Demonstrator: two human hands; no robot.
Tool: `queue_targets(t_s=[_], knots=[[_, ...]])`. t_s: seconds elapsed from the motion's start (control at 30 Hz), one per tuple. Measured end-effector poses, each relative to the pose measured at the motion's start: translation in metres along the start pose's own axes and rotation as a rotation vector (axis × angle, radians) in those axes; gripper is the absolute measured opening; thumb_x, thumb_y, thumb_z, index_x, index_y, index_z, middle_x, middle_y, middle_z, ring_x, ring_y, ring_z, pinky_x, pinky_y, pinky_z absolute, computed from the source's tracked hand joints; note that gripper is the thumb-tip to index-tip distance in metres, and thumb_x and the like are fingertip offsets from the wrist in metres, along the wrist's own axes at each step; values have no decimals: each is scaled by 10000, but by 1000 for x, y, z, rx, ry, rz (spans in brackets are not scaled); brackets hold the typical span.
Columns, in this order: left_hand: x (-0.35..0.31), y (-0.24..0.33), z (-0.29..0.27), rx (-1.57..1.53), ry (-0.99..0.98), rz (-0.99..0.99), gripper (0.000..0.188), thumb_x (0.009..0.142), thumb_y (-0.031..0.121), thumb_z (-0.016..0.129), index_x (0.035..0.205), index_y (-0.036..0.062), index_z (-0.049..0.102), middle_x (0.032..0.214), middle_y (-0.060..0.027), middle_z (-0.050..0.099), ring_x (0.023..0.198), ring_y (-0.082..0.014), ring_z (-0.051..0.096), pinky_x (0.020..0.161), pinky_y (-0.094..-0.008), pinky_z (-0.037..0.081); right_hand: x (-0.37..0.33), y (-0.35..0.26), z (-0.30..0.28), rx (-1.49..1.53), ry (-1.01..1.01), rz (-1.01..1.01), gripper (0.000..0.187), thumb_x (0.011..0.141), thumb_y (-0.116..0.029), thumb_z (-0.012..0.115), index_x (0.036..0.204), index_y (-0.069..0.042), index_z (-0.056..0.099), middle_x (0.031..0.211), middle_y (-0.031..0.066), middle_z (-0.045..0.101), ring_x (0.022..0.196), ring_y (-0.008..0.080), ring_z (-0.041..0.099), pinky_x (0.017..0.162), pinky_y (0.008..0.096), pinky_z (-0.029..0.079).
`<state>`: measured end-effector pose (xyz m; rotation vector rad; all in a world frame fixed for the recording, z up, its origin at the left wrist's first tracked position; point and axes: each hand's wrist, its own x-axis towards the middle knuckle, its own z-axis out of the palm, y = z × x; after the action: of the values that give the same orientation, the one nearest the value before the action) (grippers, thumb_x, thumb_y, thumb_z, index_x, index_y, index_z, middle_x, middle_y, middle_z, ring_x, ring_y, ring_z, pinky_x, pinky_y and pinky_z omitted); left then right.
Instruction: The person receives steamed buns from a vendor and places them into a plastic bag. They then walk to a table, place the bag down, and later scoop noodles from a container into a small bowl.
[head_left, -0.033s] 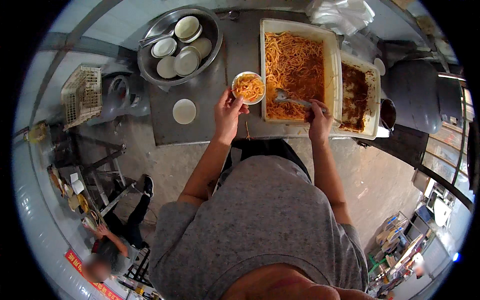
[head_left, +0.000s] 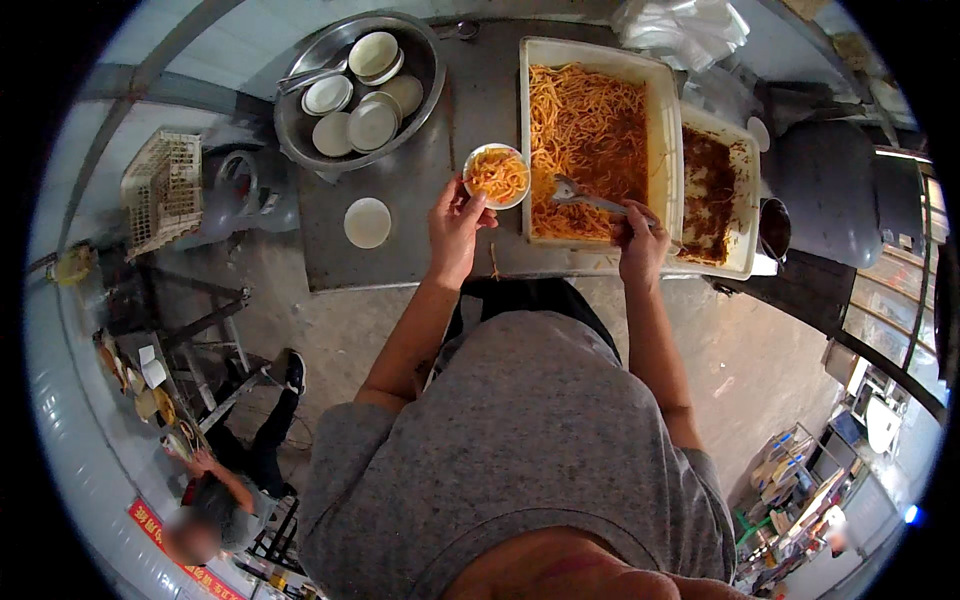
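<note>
My left hand [head_left: 458, 232] is closed on a small white bowl [head_left: 525, 198], held level beside the big tub. The bowl is filled with orange-red, noodle-like strips [head_left: 497, 172]. In my right hand [head_left: 642, 245] is the handle of a metal spoon [head_left: 600, 202], fingers wrapped round it. Its head rests over the strips near the left side of a large cream plastic tub [head_left: 667, 150]. Strips lie thick at the tub's left and far part, with dark red sauce at its right. Left of my left hand, an empty white bowl [head_left: 368, 223] sits on the metal table [head_left: 340, 268].
A steel basin [head_left: 436, 95] with several white bowls and a metal utensil stands at the far left. Right of the tub is a second cream tub [head_left: 748, 205] with sauce remnants. Clear plastic bags [head_left: 690, 30] lie behind. A person [head_left: 240, 490] sits at the lower left.
My right hand and the spoon have shifted very slightly to the right and nearer me. The left hand and its bowl have stayed in place.
</note>
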<state>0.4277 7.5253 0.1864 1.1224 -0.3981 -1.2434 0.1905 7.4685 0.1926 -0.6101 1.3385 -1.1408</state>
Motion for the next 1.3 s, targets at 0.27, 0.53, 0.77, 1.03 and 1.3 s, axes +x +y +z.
queue_targets(t_s=[0.27,0.53,0.77,1.03,1.3], knots=[[1,0,16,5,-37,-6,344,846,80,552,1171,15,461,883,-34,561,656,-92,538,567,-233,462,-23,-52,-4,87,71,-218,163,860,-72,500,928,56,575,678,101,589,497,126,515,421,241,409],[3,-8,49,42,-98,-85,328,848,58,527,1165,1,466,814,-40,560,635,-85,544,536,-221,464,-53,-69,17,-90,-98,-371,172,871,-75,491,949,55,573,670,99,584,501,108,498,438,224,417],[4,-15,56,15,-125,-106,335,848,59,524,1172,-1,462,838,-44,554,650,-94,550,530,-228,469,-47,-69,2,85,-25,-282,173,873,-79,483,959,47,567,695,112,592,501,114,496,449,235,419],[6,-19,54,34,-89,-116,340,852,63,520,1179,-1,452,835,-41,551,647,-98,547,565,-237,483,-61,-64,-3,-208,-66,-498,132,834,-10,497,928,24,583,778,112,603,564,137,544,485,236,440],[16,-20,49,75,-88,-57,325,858,98,518,1163,7,452,841,-34,535,661,-91,525,616,-241,463,-69,-73,-1,-1121,-424,-1130,228,651,5,625,872,-51,627,833,81,586,697,217,598,554,289,492]])
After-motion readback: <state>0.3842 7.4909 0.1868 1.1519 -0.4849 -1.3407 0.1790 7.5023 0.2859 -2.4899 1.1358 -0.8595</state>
